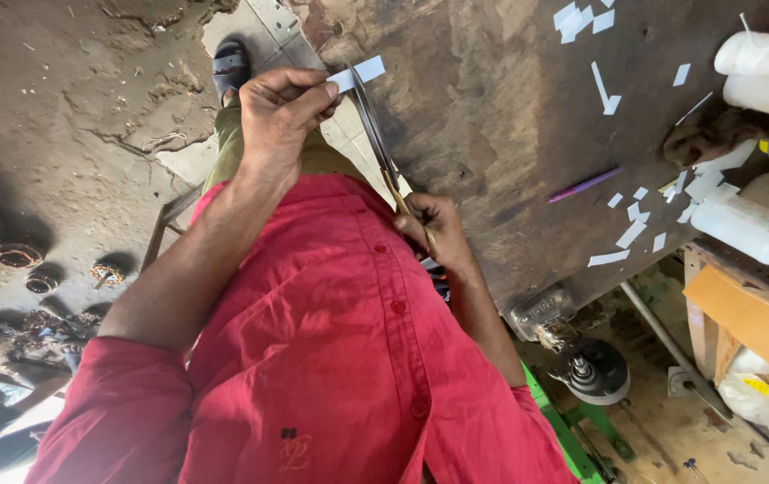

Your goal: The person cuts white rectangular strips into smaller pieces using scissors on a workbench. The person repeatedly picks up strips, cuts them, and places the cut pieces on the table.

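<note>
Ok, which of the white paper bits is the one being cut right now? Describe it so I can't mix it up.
Start at the dark wooden worktop and go to its near edge, where the scissors lie along it. The paper strip sits at the blades' far tip, pinched by the left hand. Unlike the loose scraps scattered on the wood, it is the only piece held in fingers.

Head view: looks steeply down, close over red shirt (331, 341), workbench (510, 116).

Left hand (279, 115) pinching white paper strip (359, 73), right hand (431, 231) on scissors (375, 139).
</note>
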